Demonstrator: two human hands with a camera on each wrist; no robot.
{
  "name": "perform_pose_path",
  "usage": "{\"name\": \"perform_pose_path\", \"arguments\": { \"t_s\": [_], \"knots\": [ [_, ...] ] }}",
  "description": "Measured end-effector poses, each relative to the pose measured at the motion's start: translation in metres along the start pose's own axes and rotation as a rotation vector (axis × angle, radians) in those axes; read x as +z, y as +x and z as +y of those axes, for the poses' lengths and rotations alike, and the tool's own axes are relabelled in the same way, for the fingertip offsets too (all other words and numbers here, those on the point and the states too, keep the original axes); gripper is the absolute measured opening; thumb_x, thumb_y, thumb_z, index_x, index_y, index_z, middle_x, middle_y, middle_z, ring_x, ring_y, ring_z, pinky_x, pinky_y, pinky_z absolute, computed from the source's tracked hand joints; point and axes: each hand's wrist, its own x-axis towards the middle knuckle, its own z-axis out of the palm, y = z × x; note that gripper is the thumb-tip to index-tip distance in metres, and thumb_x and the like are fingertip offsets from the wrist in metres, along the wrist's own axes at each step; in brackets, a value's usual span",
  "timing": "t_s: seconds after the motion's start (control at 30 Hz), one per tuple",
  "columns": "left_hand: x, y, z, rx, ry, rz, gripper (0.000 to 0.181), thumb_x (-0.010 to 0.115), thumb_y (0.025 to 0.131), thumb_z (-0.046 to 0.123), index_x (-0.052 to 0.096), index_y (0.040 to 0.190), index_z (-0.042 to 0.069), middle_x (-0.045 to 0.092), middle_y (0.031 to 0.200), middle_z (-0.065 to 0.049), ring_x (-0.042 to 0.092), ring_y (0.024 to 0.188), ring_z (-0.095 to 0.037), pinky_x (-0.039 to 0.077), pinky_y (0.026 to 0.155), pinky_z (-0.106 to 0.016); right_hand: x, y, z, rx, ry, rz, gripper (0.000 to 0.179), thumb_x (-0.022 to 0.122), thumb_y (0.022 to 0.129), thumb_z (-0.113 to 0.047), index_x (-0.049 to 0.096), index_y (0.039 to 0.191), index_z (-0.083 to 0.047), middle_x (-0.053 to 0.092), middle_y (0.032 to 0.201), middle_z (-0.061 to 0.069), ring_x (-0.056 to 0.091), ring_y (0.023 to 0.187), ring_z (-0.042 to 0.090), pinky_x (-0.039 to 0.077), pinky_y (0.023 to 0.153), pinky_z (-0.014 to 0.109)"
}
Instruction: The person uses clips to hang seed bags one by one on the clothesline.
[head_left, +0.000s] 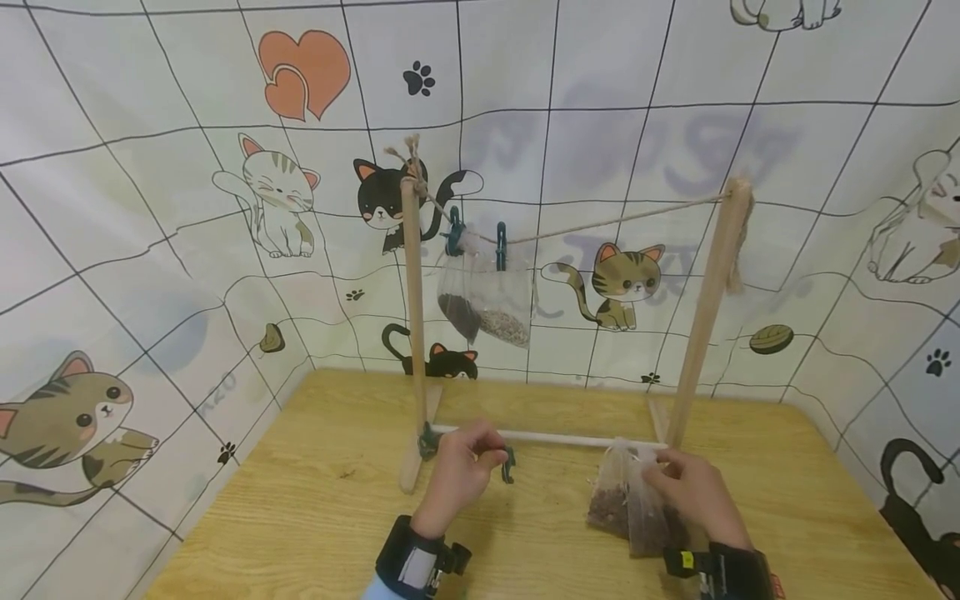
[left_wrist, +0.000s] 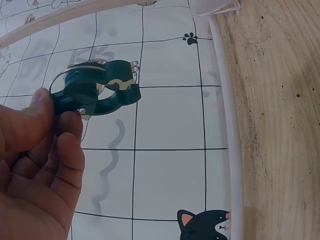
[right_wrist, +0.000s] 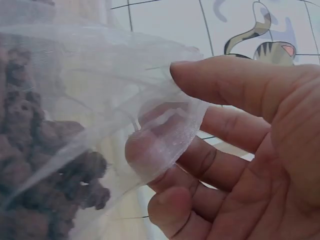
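Note:
My left hand (head_left: 461, 471) pinches a green plastic clothespin (left_wrist: 80, 95) at its handle end, between thumb and fingers. The clip's curved jaws point away from the hand. On the right, my right hand (head_left: 701, 492) pinches the top edge of a clear plastic bag (right_wrist: 60, 165) between thumb and fingers. Dark brown lumps fill its lower part. A second clear bag (head_left: 609, 504) with brown contents is beside it, partly overlapped in the head view. Both hands are low in front of the wooden frame, close to its white bottom bar (head_left: 558, 437).
A string (head_left: 622, 223) sags between two wooden posts (head_left: 414, 308). Two green clothespins (head_left: 501, 246) hold bags on it, one with dark contents (head_left: 459, 317), one with pale grains (head_left: 502, 327). More green clips (head_left: 428, 442) sit at the left post's foot on the wooden table (head_left: 300, 517).

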Motion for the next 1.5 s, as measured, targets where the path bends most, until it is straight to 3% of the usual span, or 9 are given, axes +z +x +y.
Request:
{"name": "perform_pose_path", "arguments": {
  "t_s": [0.17, 0.27, 0.43, 0.67, 0.93, 1.13, 1.33, 1.5],
  "knots": [
    [0.000, 0.000, 0.004, 0.029, 0.014, 0.002, 0.013, 0.069, 0.077, 0.007, 0.061, 0.076, 0.017, 0.061, 0.073, 0.005, 0.055, 0.066, -0.005, 0.048, 0.061, -0.022, -0.006, -0.007, -0.006, -0.015, 0.034, -0.010, 0.025, 0.062, 0.086, -0.035, 0.059, 0.088, -0.010, 0.060, 0.079, 0.004, 0.051, 0.067, 0.014, 0.043, 0.057, 0.030],
    [0.000, 0.000, 0.009, 0.036, 0.011, 0.025, 0.014, 0.069, 0.076, 0.006, 0.061, 0.075, 0.018, 0.060, 0.072, 0.008, 0.055, 0.065, -0.005, 0.048, 0.060, -0.022, -0.010, -0.012, -0.011, -0.037, 0.043, -0.028, 0.024, 0.064, 0.085, -0.032, 0.053, 0.077, -0.012, 0.054, 0.074, 0.002, 0.048, 0.065, 0.015, 0.041, 0.058, 0.030],
    [-0.004, 0.001, 0.020, 0.070, 0.008, 0.091, 0.015, 0.070, 0.074, 0.003, 0.063, 0.073, 0.016, 0.061, 0.070, 0.007, 0.056, 0.063, -0.008, 0.048, 0.058, -0.023, -0.019, -0.020, -0.019, -0.094, 0.039, -0.056, 0.021, 0.066, 0.083, -0.031, 0.055, 0.076, -0.014, 0.060, 0.081, 0.000, 0.049, 0.071, 0.016, 0.043, 0.061, 0.031],
    [-0.011, 0.002, 0.042, 0.153, -0.001, 0.169, 0.017, 0.069, 0.069, -0.007, 0.061, 0.071, 0.008, 0.060, 0.066, -0.003, 0.056, 0.058, -0.015, 0.047, 0.055, -0.024, -0.027, -0.029, -0.036, -0.121, 0.070, -0.082, 0.018, 0.067, 0.081, -0.030, 0.059, 0.078, -0.014, 0.060, 0.080, -0.001, 0.049, 0.070, 0.014, 0.045, 0.058, 0.030],
    [-0.023, 0.005, 0.051, 0.211, 0.031, 0.231, 0.012, 0.071, 0.073, 0.004, 0.064, 0.077, 0.013, 0.064, 0.073, 0.004, 0.057, 0.063, -0.007, 0.048, 0.057, -0.021, -0.025, -0.036, -0.059, -0.208, 0.046, 0.051, 0.011, 0.069, 0.081, -0.029, 0.065, 0.080, -0.019, 0.062, 0.078, -0.006, 0.050, 0.068, 0.007, 0.043, 0.060, 0.025],
    [-0.027, 0.018, 0.064, 0.259, 0.013, 0.212, 0.008, 0.068, 0.078, 0.008, 0.064, 0.083, 0.012, 0.067, 0.079, -0.001, 0.060, 0.069, -0.008, 0.048, 0.060, -0.021, -0.021, -0.035, -0.068, -0.227, 0.059, 0.107, 0.012, 0.067, 0.082, -0.033, 0.065, 0.079, -0.021, 0.058, 0.071, -0.009, 0.047, 0.062, 0.006, 0.041, 0.056, 0.025],
    [-0.027, 0.042, 0.083, 0.393, 0.028, 0.185, 0.008, 0.066, 0.081, 0.007, 0.060, 0.084, 0.012, 0.061, 0.076, 0.002, 0.056, 0.068, -0.006, 0.045, 0.061, -0.016, -0.018, -0.032, -0.077, -0.291, 0.067, 0.182, 0.011, 0.066, 0.083, -0.035, 0.067, 0.083, -0.024, 0.060, 0.071, -0.012, 0.051, 0.064, 0.005, 0.044, 0.059, 0.025],
    [-0.029, 0.062, 0.098, 0.470, 0.024, 0.206, 0.009, 0.065, 0.081, 0.006, 0.058, 0.082, 0.012, 0.059, 0.073, 0.001, 0.055, 0.064, -0.005, 0.040, 0.057, -0.013, -0.016, -0.023, -0.085, -0.348, 0.126, 0.209, 0.013, 0.065, 0.083, -0.039, 0.066, 0.081, -0.026, 0.058, 0.069, -0.010, 0.048, 0.060, 0.006, 0.042, 0.054, 0.025]
  ]
}}
